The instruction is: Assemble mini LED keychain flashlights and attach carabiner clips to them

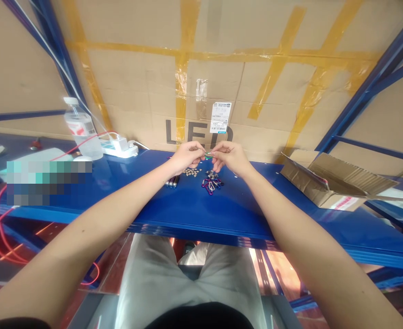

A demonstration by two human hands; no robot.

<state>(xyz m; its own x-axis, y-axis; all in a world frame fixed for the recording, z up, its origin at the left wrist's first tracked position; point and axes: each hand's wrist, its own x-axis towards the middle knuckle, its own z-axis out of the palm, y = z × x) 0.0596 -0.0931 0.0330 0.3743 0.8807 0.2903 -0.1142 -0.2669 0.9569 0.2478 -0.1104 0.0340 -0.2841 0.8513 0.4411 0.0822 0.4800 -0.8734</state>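
Note:
My left hand (186, 157) and my right hand (229, 156) meet above the blue shelf (228, 214), fingers pinched together on a small green clip (208, 156) held between them. Below the hands lie a heap of small metal rings (192, 172), a bunch of coloured carabiner clips (212, 184) and a few short metal pieces (172, 182). What the left fingers hold besides the clip is too small to make out.
An open cardboard box (335, 185) sits on the shelf at the right. A water bottle (82, 129), a white power strip (119, 147) and a red cable (2, 237) are at the left. A taped cardboard wall (201, 77) stands behind.

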